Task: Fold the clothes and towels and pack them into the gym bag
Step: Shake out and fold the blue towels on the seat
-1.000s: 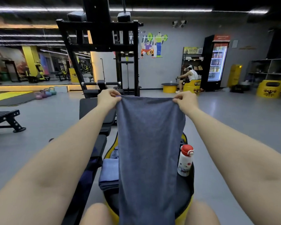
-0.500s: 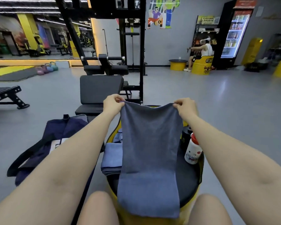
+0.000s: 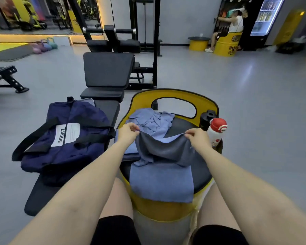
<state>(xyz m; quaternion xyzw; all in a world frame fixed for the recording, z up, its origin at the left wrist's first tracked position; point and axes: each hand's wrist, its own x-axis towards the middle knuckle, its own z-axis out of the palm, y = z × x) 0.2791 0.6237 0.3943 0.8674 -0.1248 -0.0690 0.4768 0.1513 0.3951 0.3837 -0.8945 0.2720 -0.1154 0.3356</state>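
Risk of skewed fold: towel (image 3: pixel 163 167) corners pinched by left hand (image 3: pixel 128 132) and right hand (image 3: pixel 198 137); near edge overhanging stool (image 3: pixel 168 212), may slide off.

Yellow drum seat (image 3: pixel 166 212) with black pad — carries grey-blue towel (image 3: pixel 162 183) draped over near edge, crumpled blue garment (image 3: pixel 153 121) at back, red-capped bottle (image 3: pixel 216 134) and black bottle (image 3: pixel 207 119) at right rim. Black bench (image 3: pixel 42 195) alongside — holds navy gym bag (image 3: pixel 65 138).
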